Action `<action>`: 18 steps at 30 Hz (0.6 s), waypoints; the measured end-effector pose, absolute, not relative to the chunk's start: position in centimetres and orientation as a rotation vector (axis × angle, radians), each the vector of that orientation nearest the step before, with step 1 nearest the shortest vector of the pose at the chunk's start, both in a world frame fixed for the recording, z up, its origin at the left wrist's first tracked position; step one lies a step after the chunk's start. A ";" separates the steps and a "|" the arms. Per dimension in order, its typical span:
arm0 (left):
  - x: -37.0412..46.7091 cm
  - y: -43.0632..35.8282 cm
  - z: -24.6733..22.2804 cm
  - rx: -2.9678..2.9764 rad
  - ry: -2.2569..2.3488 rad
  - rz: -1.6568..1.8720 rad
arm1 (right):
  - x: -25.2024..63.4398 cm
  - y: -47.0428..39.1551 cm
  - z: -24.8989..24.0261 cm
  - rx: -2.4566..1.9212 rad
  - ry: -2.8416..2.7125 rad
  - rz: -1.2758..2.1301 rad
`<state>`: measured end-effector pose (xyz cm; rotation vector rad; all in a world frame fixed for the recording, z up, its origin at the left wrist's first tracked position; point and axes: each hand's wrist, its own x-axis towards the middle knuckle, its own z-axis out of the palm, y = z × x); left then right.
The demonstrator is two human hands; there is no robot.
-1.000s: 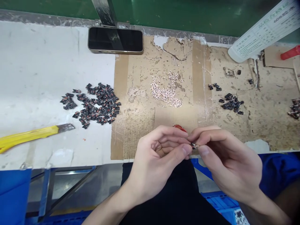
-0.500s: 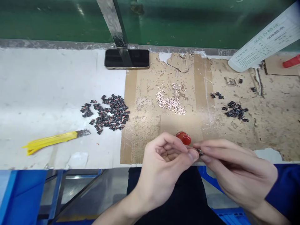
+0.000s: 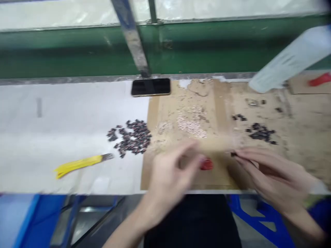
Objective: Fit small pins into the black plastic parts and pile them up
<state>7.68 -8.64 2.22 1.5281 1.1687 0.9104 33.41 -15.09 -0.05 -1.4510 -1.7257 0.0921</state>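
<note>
My right hand [image 3: 276,172] pinches a small black part [image 3: 233,154] between thumb and fingertips, above the cardboard. Motion smears my left hand [image 3: 173,168]; its thumb and forefinger look apart, and I make out nothing between them. Just beyond its thumb sits a small round red container [image 3: 207,164], partly covered by the hand. Tiny pale pink pieces [image 3: 192,125] lie scattered on the cardboard [image 3: 160,148] farther back. A heap of small black parts with reddish spots [image 3: 136,137] is on the white surface to the left. Smaller black pieces [image 3: 261,132] form a group at the right.
A yellow utility knife [image 3: 80,164] lies at left, its blade pointing right. By the back edge rests a black phone [image 3: 151,86], below a metal post [image 3: 134,44]. A white bottle [image 3: 287,62] leans at the back right, near a red object [image 3: 319,80].
My hands have separated: the left moved slightly left, the right moved right with the small black part. The camera view has shifted, so the table sits lower in the picture.
</note>
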 end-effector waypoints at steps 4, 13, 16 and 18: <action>1.5 -5.4 -0.5 2.331 1.762 0.757 | 39.5 -14.9 -2.8 -1.625 -1.763 -0.165; -1.3 -4.6 -2.2 2.522 1.734 0.644 | 42.0 -13.6 -2.9 -1.703 -1.724 -0.295; -2.2 -4.5 -2.3 2.527 1.689 0.653 | 37.8 -10.9 -2.3 -1.625 -1.790 -0.180; -2.0 -4.3 -2.5 2.522 1.585 0.725 | 36.1 -9.8 -1.1 -1.633 -1.865 -0.137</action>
